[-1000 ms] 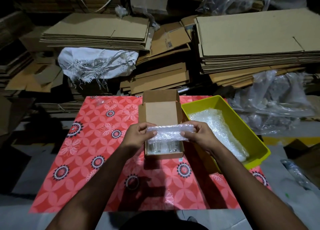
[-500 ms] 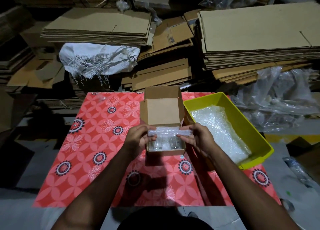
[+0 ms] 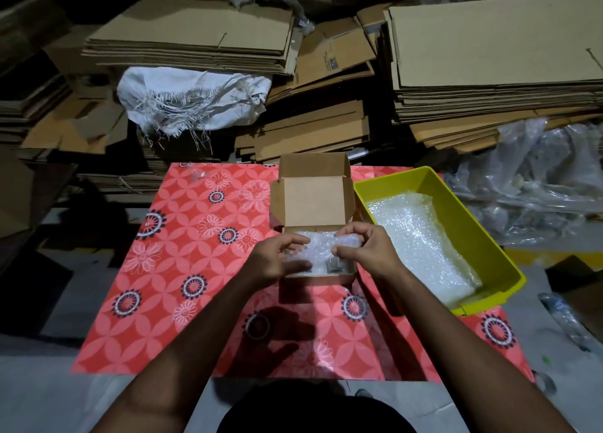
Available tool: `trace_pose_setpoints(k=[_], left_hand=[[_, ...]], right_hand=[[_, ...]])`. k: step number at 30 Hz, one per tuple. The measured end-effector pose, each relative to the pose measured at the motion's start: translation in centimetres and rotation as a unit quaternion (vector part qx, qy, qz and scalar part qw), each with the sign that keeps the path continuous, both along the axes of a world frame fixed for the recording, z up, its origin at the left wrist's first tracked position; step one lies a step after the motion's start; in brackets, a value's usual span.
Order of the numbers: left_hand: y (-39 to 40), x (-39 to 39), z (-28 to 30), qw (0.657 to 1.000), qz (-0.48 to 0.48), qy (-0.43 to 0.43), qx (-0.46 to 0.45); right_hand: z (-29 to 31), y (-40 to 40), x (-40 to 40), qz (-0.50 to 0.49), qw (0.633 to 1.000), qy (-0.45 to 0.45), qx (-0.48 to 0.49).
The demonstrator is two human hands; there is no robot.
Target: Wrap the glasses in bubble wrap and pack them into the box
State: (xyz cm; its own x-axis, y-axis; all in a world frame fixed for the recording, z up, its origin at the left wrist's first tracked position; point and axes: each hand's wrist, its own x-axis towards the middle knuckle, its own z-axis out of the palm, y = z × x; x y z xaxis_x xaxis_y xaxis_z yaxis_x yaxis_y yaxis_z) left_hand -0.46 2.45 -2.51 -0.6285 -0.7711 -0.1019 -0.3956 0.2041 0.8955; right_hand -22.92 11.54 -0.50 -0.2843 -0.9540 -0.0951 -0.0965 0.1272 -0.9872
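Note:
A small open cardboard box [image 3: 315, 201] stands on the red flowered mat, its lid flap raised at the back. Over the box opening both hands hold a bundle of bubble wrap [image 3: 321, 248]. My left hand [image 3: 277, 259] grips its left end, fingers curled round it. My right hand [image 3: 365, 248] pinches its right end. Below the bundle, inside the box, the glasses [image 3: 334, 267] show only as a small glimpse at the front right; how they stand I cannot tell.
A yellow plastic bin [image 3: 470, 237] with bubble wrap sheets [image 3: 421, 240] sits right of the box. The red mat [image 3: 195, 269] stretches left. Behind lie stacks of flattened cardboard [image 3: 489, 57], a white sack [image 3: 192, 96], and crumpled plastic sheets [image 3: 538, 184] at right.
The hands came closer together and lower with the bubble wrap bundle, which now lies bunched over the box opening, hiding most of the glasses inside.

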Motion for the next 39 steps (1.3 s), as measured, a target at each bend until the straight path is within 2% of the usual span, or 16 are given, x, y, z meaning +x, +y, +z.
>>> trace_pose_setpoints(k=[3, 5, 8, 10, 12, 15, 18, 21, 24, 28, 32, 35, 39], left_hand=[[-0.1, -0.5, 0.4, 0.999, 0.005, 0.032, -0.011], [0.3, -0.8, 0.3, 0.997, 0.017, 0.066, 0.020], [0.8, -1.3, -0.1, 0.991, 0.052, 0.090, 0.081], [1.2, -1.6, -0.6, 0.987, 0.058, 0.098, 0.113], [1.6, -1.9, -0.9, 0.980, 0.060, 0.117, 0.147], [1.9, -2.0, -1.5, 0.970, 0.112, 0.122, 0.178], [2.0, -1.6, -2.3, 0.960, 0.173, 0.117, 0.185], [1.8, -1.2, -3.1, 0.941, 0.238, 0.111, 0.214], [1.6, -0.9, -4.0, 0.929, 0.258, 0.108, 0.243], [1.9, -0.2, -4.1, 0.926, 0.260, 0.117, 0.247], [1.7, 0.5, -4.9, 0.946, 0.235, 0.092, 0.203], [1.8, 0.8, -5.4, 0.953, 0.241, 0.074, 0.166], [1.6, 0.3, -6.0, 0.959, 0.263, 0.035, 0.103]], right_hand=[[0.7, -0.4, 0.6, 0.004, 1.000, -0.004, -0.021], [1.0, -0.4, 1.1, 0.017, 0.999, -0.036, -0.018], [0.3, -0.9, 1.3, 0.013, 1.000, -0.010, -0.004], [-0.3, -1.2, 1.2, -0.011, 0.999, 0.042, -0.014], [-1.2, -1.4, 1.3, -0.042, 0.990, 0.134, -0.031], [-2.1, -1.0, 2.2, -0.054, 0.968, 0.232, -0.075], [-2.4, -0.7, 2.9, 0.004, 0.947, 0.290, -0.139], [-2.6, -0.5, 4.0, 0.079, 0.932, 0.316, -0.157], [-3.3, -0.6, 4.7, 0.105, 0.937, 0.303, -0.136], [-4.0, -0.9, 5.1, 0.078, 0.958, 0.262, -0.086], [-4.1, -1.7, 5.3, 0.038, 0.955, 0.289, -0.059], [-4.8, -3.8, 4.8, -0.035, 0.964, 0.261, 0.014], [-5.6, -7.0, 5.1, -0.052, 0.961, 0.260, 0.072]])
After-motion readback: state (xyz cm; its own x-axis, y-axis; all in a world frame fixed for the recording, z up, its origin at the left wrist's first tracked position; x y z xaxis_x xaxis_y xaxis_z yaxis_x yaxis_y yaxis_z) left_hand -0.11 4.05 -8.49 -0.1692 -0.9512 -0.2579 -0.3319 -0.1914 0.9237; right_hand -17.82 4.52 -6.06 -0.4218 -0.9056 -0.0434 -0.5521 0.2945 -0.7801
